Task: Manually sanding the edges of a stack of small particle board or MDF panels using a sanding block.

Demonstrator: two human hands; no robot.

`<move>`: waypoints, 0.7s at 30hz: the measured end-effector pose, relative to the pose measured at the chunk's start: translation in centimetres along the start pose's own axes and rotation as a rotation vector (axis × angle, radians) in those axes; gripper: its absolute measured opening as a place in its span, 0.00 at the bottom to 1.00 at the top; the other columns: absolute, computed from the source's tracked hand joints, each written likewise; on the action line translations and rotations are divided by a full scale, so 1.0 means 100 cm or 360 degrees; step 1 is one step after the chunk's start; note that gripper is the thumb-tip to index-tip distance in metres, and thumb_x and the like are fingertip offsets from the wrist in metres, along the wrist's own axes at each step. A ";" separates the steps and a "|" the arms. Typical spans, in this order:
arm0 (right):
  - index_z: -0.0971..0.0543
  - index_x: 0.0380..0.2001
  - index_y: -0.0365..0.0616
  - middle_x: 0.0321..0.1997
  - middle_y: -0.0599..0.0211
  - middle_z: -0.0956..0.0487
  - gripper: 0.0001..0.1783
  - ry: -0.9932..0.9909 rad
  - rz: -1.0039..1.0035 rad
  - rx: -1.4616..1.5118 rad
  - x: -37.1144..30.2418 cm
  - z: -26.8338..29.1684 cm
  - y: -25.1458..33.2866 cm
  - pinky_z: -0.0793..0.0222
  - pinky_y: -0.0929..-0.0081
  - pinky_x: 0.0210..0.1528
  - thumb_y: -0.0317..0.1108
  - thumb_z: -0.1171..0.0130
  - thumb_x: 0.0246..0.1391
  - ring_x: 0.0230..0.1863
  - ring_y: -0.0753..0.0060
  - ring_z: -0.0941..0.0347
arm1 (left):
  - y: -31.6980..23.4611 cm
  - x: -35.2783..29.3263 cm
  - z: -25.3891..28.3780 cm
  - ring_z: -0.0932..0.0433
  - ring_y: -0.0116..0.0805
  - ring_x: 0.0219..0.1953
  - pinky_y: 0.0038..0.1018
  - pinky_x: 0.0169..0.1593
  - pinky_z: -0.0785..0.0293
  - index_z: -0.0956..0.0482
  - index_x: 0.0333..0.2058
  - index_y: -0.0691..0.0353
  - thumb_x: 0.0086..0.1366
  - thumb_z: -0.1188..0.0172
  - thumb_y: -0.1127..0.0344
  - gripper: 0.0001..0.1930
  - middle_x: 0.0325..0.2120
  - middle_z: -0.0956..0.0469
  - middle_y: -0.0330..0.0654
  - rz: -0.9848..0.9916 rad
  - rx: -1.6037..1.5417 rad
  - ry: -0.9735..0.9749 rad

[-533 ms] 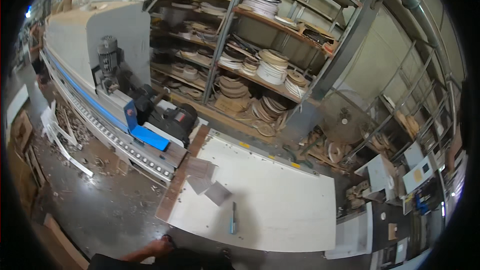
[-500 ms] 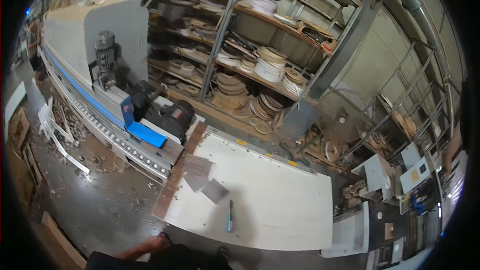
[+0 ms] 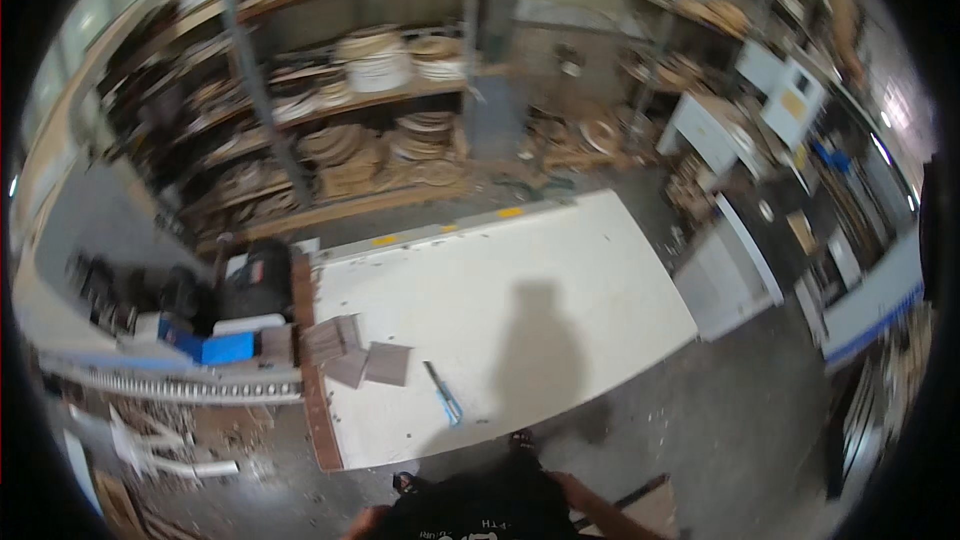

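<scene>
At the lower edge, my left hand (image 3: 370, 520) shows only as a small patch of skin beside my black shirt (image 3: 480, 505). My right hand (image 3: 572, 492) is close against the shirt's other side, its forearm running down to the right. Fingers of both are blurred or hidden, and I see nothing held. Beyond them lies a large white board (image 3: 590, 270) with a brown strip (image 3: 318, 420) along its left end. A slim light-blue tool (image 3: 450, 405) with a dark narrow end rests on it. Several thin brown pieces (image 3: 388, 363) lie left of that tool.
A machine with a roller track (image 3: 180, 387), a blue part (image 3: 228, 347) and a black motor (image 3: 262, 280) adjoins the board's left end. Shelves (image 3: 400, 95) of coiled edging rolls stand behind. A white panel (image 3: 735, 270) is at right. Scraps (image 3: 150, 440) litter the left floor.
My view has swung right, so the machine and shelves sit farther left and the board lies more squarely ahead. My left arm, stretched out before, now shows only at the lower edge; my right arm has appeared.
</scene>
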State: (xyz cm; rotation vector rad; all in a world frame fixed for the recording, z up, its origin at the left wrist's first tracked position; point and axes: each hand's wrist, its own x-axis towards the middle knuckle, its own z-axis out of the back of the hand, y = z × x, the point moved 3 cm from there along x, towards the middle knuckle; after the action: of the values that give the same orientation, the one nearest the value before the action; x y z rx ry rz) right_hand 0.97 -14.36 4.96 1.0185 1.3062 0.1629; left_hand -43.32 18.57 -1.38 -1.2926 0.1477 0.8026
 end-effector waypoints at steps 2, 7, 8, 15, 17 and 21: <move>0.17 0.62 0.41 0.57 0.62 0.13 0.25 0.0017 -0.0262 0.0292 -0.007 0.015 0.016 0.26 0.66 0.64 0.47 0.46 0.75 0.56 0.68 0.19 | -0.014 0.005 -0.011 0.13 0.51 0.51 0.45 0.55 0.20 0.13 0.53 0.62 0.71 0.38 0.59 0.18 0.47 0.11 0.52 0.0143 -0.0193 -0.0026; 0.19 0.66 0.44 0.53 0.57 0.14 0.27 -0.0068 -0.0473 -0.0004 -0.002 0.062 0.038 0.25 0.65 0.63 0.49 0.42 0.74 0.58 0.64 0.21 | -0.081 0.009 -0.056 0.14 0.47 0.50 0.42 0.55 0.21 0.13 0.52 0.64 0.72 0.40 0.59 0.18 0.46 0.11 0.50 0.0318 -0.0485 -0.0081; 0.18 0.65 0.45 0.50 0.56 0.15 0.28 -0.0091 0.0112 -0.0505 0.007 0.073 0.048 0.26 0.65 0.63 0.52 0.42 0.74 0.55 0.61 0.20 | -0.093 0.010 -0.066 0.14 0.46 0.49 0.42 0.55 0.21 0.13 0.52 0.64 0.72 0.40 0.58 0.18 0.46 0.11 0.50 0.0340 -0.0514 -0.0087; 0.17 0.55 0.39 0.44 0.51 0.18 0.24 0.0000 -0.0272 -0.0496 0.018 0.129 0.068 0.25 0.64 0.56 0.51 0.42 0.75 0.49 0.57 0.20 | -0.133 -0.013 -0.126 0.15 0.40 0.48 0.38 0.55 0.22 0.13 0.50 0.67 0.74 0.42 0.58 0.19 0.44 0.12 0.47 0.0456 -0.0755 -0.0176; 0.17 0.53 0.38 0.44 0.51 0.17 0.25 0.0036 -0.0283 -0.0487 0.013 0.131 0.077 0.25 0.64 0.55 0.52 0.42 0.75 0.48 0.58 0.20 | -0.144 -0.020 -0.133 0.15 0.39 0.48 0.37 0.55 0.22 0.13 0.50 0.68 0.74 0.42 0.58 0.19 0.44 0.12 0.46 0.0458 -0.0839 -0.0225; 0.17 0.50 0.37 0.44 0.55 0.16 0.27 0.0093 -0.0335 -0.0202 0.016 0.127 0.060 0.25 0.63 0.55 0.54 0.42 0.74 0.48 0.61 0.20 | -0.167 -0.033 -0.119 0.16 0.37 0.47 0.36 0.56 0.23 0.12 0.51 0.68 0.76 0.46 0.54 0.22 0.43 0.12 0.48 0.0438 -0.0754 -0.0267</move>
State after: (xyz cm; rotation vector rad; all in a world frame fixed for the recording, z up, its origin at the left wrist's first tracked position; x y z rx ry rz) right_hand 14.76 -16.54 6.91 0.7683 1.4284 0.1144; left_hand -31.73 5.62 10.04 -1.6624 -0.0024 1.2282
